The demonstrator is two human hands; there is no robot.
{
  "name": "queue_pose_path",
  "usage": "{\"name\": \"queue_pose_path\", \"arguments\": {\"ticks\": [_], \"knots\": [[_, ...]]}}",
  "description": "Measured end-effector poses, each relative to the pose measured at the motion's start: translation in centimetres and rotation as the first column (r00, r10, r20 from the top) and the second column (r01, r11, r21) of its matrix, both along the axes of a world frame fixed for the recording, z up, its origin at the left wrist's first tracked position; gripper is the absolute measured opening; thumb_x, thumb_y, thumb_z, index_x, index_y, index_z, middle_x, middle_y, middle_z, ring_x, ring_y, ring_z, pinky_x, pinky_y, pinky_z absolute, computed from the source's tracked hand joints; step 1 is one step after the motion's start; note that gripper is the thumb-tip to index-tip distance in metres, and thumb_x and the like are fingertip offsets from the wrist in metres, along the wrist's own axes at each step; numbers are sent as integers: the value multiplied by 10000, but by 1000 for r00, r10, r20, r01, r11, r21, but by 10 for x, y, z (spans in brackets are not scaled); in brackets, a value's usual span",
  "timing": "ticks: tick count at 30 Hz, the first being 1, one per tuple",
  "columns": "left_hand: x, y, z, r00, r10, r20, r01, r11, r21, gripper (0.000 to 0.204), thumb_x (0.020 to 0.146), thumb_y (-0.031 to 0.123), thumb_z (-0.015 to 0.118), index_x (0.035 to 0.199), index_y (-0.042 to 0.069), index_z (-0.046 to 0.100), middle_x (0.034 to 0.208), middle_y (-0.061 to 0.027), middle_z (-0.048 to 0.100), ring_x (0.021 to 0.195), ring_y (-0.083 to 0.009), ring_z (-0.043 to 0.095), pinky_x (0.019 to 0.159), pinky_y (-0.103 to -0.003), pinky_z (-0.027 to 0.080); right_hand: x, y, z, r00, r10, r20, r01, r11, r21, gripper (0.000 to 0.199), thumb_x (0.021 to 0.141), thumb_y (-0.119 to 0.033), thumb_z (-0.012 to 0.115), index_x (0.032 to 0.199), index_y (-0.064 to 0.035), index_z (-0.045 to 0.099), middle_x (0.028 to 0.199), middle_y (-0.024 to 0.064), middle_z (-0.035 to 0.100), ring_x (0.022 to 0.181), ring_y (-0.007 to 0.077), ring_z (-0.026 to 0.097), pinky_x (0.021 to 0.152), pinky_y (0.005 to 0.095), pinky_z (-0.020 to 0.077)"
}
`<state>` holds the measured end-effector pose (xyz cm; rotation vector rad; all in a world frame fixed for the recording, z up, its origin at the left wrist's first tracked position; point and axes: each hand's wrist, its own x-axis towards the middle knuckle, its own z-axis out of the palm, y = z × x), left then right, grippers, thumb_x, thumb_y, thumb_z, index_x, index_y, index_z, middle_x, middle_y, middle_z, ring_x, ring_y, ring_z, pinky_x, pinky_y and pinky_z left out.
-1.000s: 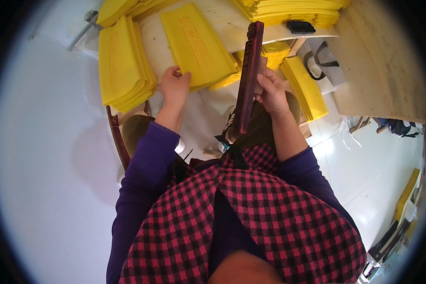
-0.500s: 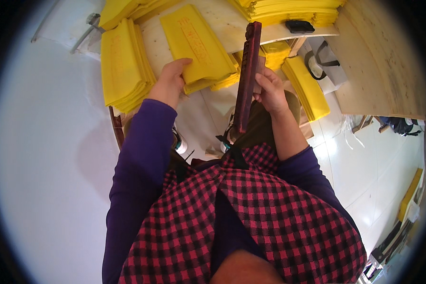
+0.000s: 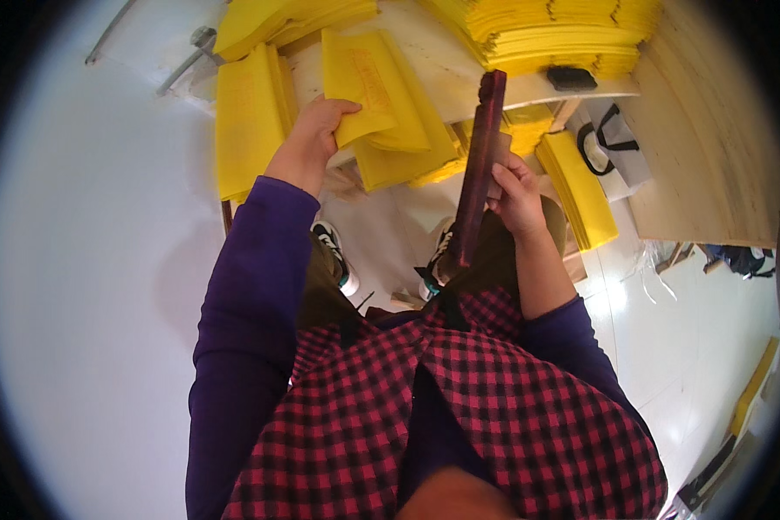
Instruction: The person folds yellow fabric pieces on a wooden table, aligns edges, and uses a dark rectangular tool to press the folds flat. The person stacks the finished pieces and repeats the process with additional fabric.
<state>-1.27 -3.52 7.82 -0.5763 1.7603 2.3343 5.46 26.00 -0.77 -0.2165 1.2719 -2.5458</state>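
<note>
My left hand (image 3: 314, 130) pinches the near edge of a yellow paper sheet (image 3: 360, 82) with faint red stamped marks. That sheet is lifted and bent, its edge raised off another yellow sheet (image 3: 390, 169) lying beneath on the table's front edge. Left of it, close to my left wrist, a thick stack of yellow sheets (image 3: 244, 121) shows a red mark on top. In my right hand (image 3: 520, 195) is a long, narrow, dark red stamp block (image 3: 478, 173), gripped by a brownish handle (image 3: 501, 156) on its side. The block stands nearly upright in the air, its carved face turned left.
Tall piles of yellow sheets (image 3: 563, 35) stand at the back right of the wooden table (image 3: 446, 87). A black oblong pad (image 3: 572, 79) lies by its edge. Lower right are another yellow stack (image 3: 576, 191) and a white bag (image 3: 620, 147). A wooden panel (image 3: 711, 147) rises at right.
My left hand has lifted the stamped sheet's near edge and drawn it leftward, uncovering the yellow sheet below. My right hand keeps holding the stamp block. The whole view has shifted slightly.
</note>
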Motion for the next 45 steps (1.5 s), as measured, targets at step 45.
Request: {"name": "queue_pose_path", "arguments": {"ticks": [45], "knots": [[70, -190, 21, 992, 99, -76, -102, 994, -30, 406, 855, 1, 560, 1241, -17, 439, 1146, -155, 580, 973, -265, 623, 817, -360, 550, -6, -15, 0, 996, -71, 51, 62, 983, 171, 200, 864, -172, 605, 991, -19, 581, 692, 24, 604, 421, 67, 464, 366, 189, 356]]}}
